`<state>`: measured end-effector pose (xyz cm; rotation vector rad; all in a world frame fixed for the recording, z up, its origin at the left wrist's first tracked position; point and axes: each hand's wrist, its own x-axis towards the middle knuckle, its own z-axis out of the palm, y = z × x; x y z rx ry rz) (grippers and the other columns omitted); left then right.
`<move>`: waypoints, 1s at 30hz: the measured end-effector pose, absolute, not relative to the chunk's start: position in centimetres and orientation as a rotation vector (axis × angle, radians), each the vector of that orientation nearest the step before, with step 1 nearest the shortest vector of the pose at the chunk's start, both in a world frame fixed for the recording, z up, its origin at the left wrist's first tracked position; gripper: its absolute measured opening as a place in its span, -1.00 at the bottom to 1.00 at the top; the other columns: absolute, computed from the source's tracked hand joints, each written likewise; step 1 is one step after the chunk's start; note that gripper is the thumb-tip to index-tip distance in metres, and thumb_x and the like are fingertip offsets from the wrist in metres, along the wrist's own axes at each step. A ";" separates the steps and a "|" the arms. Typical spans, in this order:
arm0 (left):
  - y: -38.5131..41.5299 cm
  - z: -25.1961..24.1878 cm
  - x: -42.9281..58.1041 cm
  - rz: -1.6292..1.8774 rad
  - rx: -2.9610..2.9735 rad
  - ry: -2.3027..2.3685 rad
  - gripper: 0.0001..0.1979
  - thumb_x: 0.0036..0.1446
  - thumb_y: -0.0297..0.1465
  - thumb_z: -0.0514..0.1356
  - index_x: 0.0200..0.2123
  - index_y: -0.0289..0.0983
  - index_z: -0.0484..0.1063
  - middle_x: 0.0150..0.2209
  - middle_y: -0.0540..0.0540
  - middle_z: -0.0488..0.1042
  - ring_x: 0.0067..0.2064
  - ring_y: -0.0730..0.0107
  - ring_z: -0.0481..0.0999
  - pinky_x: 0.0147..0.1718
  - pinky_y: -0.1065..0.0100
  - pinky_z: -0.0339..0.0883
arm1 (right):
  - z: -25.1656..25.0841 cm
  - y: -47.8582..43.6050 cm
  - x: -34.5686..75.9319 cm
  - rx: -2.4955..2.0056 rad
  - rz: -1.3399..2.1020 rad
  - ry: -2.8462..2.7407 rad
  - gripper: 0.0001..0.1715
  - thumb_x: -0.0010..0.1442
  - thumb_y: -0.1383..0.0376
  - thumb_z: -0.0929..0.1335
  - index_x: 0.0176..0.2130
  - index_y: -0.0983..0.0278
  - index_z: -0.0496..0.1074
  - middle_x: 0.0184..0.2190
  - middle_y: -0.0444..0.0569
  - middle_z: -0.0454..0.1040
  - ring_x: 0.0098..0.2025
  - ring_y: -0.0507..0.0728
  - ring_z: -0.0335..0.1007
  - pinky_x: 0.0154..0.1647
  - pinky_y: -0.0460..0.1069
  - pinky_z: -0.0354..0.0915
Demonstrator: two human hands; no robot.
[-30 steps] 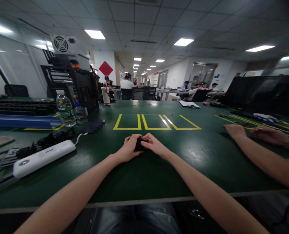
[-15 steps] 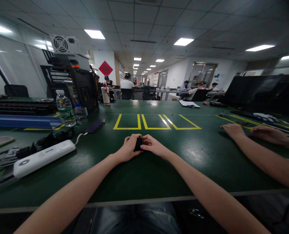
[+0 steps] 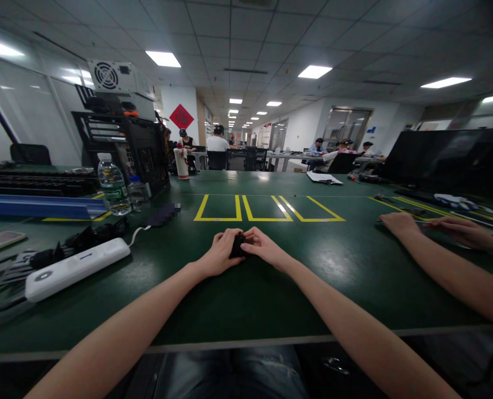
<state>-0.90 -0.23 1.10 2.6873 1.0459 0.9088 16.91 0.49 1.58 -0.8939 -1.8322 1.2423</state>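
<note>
Between both hands, low over the green tabletop point(image 3: 213, 310), is a small black block-like object point(image 3: 237, 247); its exact kind cannot be made out. My left hand point(image 3: 220, 252) wraps round its left side with bent fingers. From the right, my right hand point(image 3: 263, 247) pinches the same object, thumb on the near face and fingers over its top. Much of the object is hidden by the fingers. Just beyond the hands, yellow tape outlines point(image 3: 267, 219) mark the table.
To my left are a white power strip point(image 3: 78, 269), a water bottle point(image 3: 114, 188) and an open computer case point(image 3: 149, 149). A co-worker's hands point(image 3: 400, 224) work at the right near a monitor point(image 3: 441, 158). A clipboard point(image 3: 324, 178) lies at the back.
My right fingers have shifted slightly further over the black object; my left hand stays put. At the right, the co-worker's farther hand has changed its pose.
</note>
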 end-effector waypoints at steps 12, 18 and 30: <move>-0.1 1.0 -0.7 0.911 2.689 1.055 -0.45 -0.05 -0.35 0.15 -0.01 -0.21 -0.04 -0.06 -0.13 0.15 -0.02 0.21 0.19 -0.01 0.11 -0.02 | 1.6 0.7 16.7 -0.812 1.279 -1.843 -0.62 -0.08 0.34 0.35 -0.22 0.27 0.18 -0.22 -0.06 0.26 -0.11 0.08 0.22 -0.07 0.07 0.18; -0.2 1.2 -0.8 0.898 2.672 1.043 -0.46 -0.04 -0.37 0.13 0.00 -0.22 -0.05 -0.05 -0.14 0.15 -0.01 0.21 0.19 0.00 0.11 -0.03 | 1.6 0.3 16.5 -0.823 1.284 -1.830 -0.53 -0.14 0.45 0.35 -0.21 0.25 0.13 -0.21 -0.07 0.25 -0.10 0.08 0.24 -0.08 0.07 0.20; 0.1 1.2 -0.8 0.885 2.628 1.060 -0.43 -0.05 -0.37 0.14 0.02 -0.21 -0.05 -0.06 -0.14 0.15 -0.01 0.20 0.20 0.00 0.09 -0.04 | 1.4 -0.3 16.2 -0.996 0.839 -2.024 -0.54 -0.08 0.43 0.27 -0.13 0.24 0.10 -0.16 -0.04 0.25 -0.08 0.08 0.22 -0.05 0.07 0.16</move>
